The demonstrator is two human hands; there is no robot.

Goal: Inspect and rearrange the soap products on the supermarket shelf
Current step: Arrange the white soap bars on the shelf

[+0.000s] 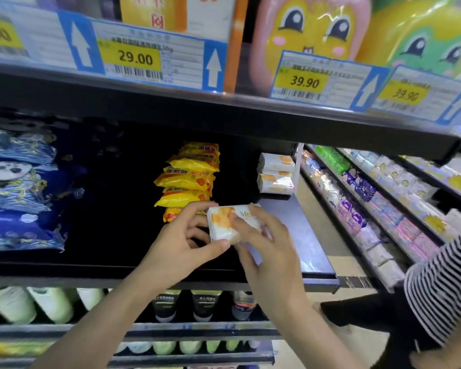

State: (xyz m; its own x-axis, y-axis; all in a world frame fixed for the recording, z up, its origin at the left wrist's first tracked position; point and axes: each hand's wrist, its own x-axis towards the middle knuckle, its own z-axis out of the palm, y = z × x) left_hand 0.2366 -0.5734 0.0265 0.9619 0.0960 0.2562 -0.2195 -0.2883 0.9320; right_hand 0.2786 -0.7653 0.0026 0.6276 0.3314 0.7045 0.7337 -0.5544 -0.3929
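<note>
Soap bar: a white wrapped soap bar [230, 222] with an orange patch and partly hidden orange lettering, held in the air just above the front part of the middle shelf, in front of the yellow packs.
Left hand: the left hand [183, 241] pinches the bar's left end, thumb below the pack and fingers curled over its top edge.
Right hand: the right hand [266, 243] grips the bar's right side, fingers curled over the printed face.
Middle shelf: a dark shelf board [304, 235], glossy and reflecting light at its right end, deep in shadow toward the back.
Yellow packs: a leaning stack of yellow soap packs [188, 179] behind the hands.
White boxes: a short stack of white soap boxes [276, 173] with orange marks at the shelf's right rear.
Blue packs: piled blue patterned packs [19, 190] at the left.
Upper shelf: a black rail carrying price tags [136, 59], one reading 29.00, two others 39.90; cartoon-faced containers [309, 30] stand above.
Lower shelf: pale green bottles [48, 304] and dark tubes [167, 306] below.
Room: a supermarket aisle; another shelving run [370, 198] of pastel packs recedes at the right.
Bystander: a person in a striped sleeve [445, 283] at the right edge.
</note>
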